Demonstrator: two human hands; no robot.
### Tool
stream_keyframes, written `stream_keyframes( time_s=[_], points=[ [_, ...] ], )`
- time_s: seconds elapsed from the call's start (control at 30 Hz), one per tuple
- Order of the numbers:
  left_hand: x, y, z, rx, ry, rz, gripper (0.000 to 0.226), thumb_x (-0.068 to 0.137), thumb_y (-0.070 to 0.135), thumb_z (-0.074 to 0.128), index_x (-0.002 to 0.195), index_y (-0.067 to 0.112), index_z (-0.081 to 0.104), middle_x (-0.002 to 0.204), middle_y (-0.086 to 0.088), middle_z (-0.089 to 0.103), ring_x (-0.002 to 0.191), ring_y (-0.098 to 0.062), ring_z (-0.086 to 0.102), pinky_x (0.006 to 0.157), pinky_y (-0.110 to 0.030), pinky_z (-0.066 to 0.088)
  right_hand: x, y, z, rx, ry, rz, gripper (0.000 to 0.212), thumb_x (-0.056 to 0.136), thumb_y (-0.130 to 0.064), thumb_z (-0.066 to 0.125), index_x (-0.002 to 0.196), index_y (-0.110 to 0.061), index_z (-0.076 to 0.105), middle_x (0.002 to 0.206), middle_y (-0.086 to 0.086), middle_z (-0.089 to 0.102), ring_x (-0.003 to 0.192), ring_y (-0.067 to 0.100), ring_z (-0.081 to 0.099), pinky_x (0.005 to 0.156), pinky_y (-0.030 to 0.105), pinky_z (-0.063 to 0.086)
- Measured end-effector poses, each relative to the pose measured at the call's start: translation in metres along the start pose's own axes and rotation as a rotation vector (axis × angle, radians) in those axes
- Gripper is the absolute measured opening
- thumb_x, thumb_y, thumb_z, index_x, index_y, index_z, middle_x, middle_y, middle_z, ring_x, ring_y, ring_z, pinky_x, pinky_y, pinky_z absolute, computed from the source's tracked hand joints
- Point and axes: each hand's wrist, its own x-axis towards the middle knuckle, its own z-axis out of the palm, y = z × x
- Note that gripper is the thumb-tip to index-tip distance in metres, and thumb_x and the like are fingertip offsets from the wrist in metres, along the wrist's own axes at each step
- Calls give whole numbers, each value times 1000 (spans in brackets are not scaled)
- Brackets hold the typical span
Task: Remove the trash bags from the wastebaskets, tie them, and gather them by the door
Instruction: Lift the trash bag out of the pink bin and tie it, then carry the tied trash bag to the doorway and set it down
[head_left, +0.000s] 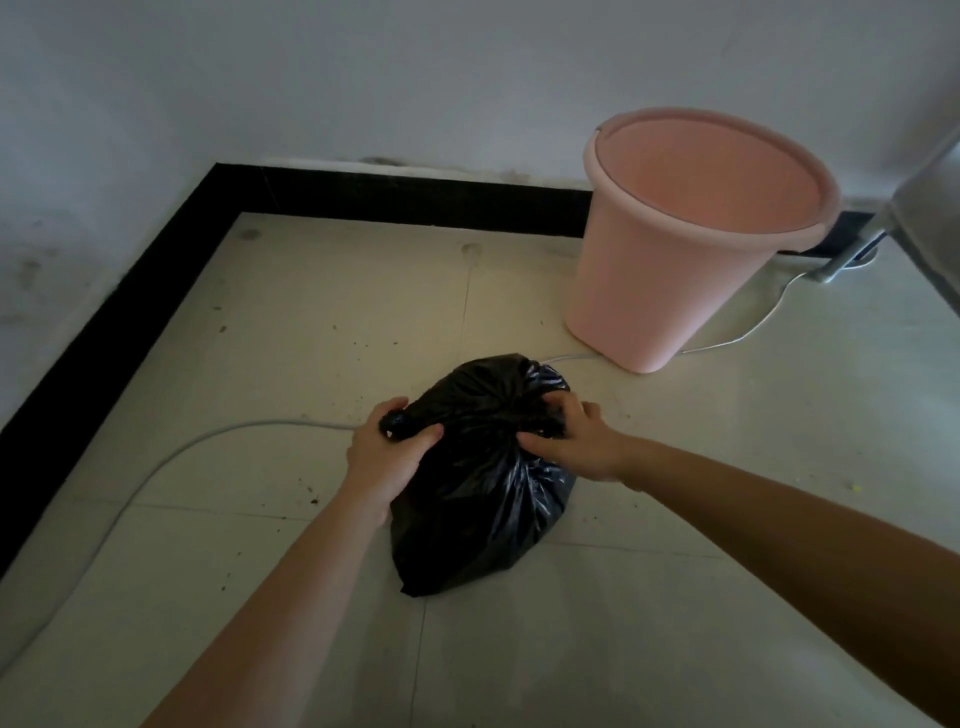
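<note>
Head view: the bag, black and part full, sits on the floor out from the far-left corner where the dark skirting turns, nearer the person than the pink basket, which stands unlined by the far edge to the right, close to the bag but apart from it; the left hand has its fingers curled round a twisted tail of film at the bag's left shoulder; the right hand clutches a bunched fold at its upper right, fingers dug into the plastic; so both hands grip the bag's mouth, one ear each, and the step in hand looks to be the tying, with no knot visible yet; to do it well, I would draw both ears up and inward so the slack gathers over the load, press out trapped air first, cross the ears low against the contents, and pull evenly, since thin film may tear if one side is jerked; a second knot would hold better for the carry to the door; a pale cable runs along the floor and passes behind the bag, so lift straight up to avoid snagging it.
</note>
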Motion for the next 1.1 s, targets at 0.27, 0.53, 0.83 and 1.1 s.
stream_keyframes(
  time_s=[0.27,0.53,0.83,1.1],
  points=[
    [14,-10,18,253,4,247,30,94,31,67,122,19,66,113,4,67,107,-12,60,93,-23,42,20,5,49,248,198,-15,60,79,-49,62,134,-33,42,123,8,58,114,30,58,98,47,51],
    [-21,92,-19,161,93,263,8,93,22,68,100,18,71,96,6,74,94,-9,69,88,-26,52,-27,-80,-11,368,380,-56,33,89,-25,63,122,-25,55,112,6,63,109,26,58,95,43,49],
    [-136,350,-115,121,145,376,17,94,39,65,89,24,69,87,4,72,87,-10,69,80,-30,54,-189,-278,-167,444,459,-279,33,91,-20,66,121,-21,53,112,-5,64,104,13,61,88,33,50],
    [-301,632,-238,35,190,506,12,97,28,64,91,19,71,88,7,73,83,-3,68,80,-26,54,-395,-506,-326,425,456,-393,37,89,-26,66,122,-29,50,116,-5,66,108,18,63,91,36,52]
  ],
)
